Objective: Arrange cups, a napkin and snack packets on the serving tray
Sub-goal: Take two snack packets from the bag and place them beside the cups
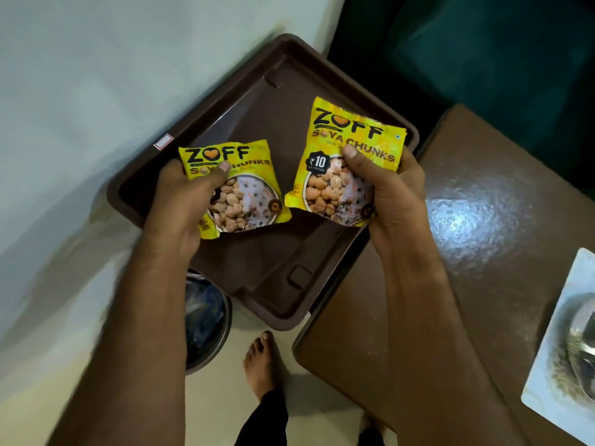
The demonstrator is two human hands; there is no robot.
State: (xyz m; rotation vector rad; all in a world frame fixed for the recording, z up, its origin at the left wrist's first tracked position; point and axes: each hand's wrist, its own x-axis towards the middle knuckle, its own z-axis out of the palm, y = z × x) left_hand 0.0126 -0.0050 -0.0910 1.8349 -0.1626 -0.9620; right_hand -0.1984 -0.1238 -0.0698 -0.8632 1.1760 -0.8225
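A brown plastic serving tray (277,91) lies below my hands, partly on a brown table and partly jutting past its left edge. My left hand (180,204) grips a yellow soya chunks packet (248,201) over the tray's left half, thumb on its front. My right hand (389,188) grips a second yellow soya chunks packet (335,149) over the tray's right half. Both packets face up. At the right edge a white napkin (547,358) lies on the table with a steel cup (584,336) on it, only partly in view.
The brown table (476,220) runs to the right. A steel bin (206,320) with dark contents stands on the floor under the tray's near-left side. My bare foot (260,362) is on the pale floor. A pale wall is at the left, a dark green object at the back right.
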